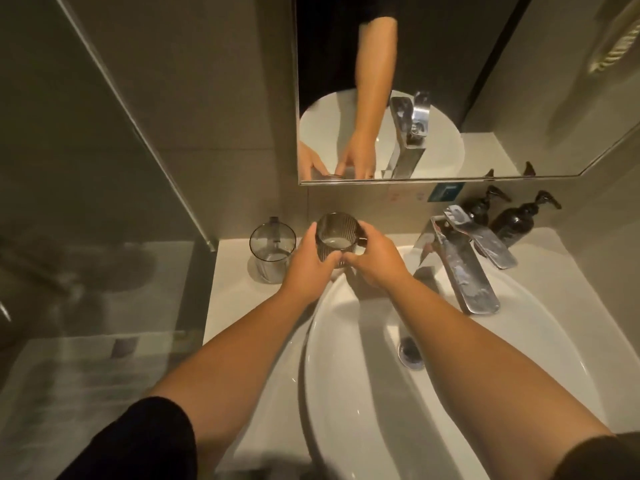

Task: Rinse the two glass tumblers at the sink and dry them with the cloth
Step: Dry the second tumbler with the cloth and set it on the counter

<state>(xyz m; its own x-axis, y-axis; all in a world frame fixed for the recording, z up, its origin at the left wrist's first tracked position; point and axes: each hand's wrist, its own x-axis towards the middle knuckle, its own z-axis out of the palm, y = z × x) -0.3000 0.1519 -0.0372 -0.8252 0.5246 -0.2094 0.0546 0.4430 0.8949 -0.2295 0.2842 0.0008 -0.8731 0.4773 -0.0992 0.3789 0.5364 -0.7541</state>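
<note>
A ribbed, smoky glass tumbler is held upright above the back left rim of the white basin. My left hand grips its left side and my right hand grips its right side and base. A second, clear tumbler stands upright on the white counter just left of my hands. No cloth is in view.
A chrome tap reaches over the basin at the right, with no water running. Two dark pump bottles stand behind it. The drain lies in the basin's middle. A mirror hangs above and a glass partition stands left.
</note>
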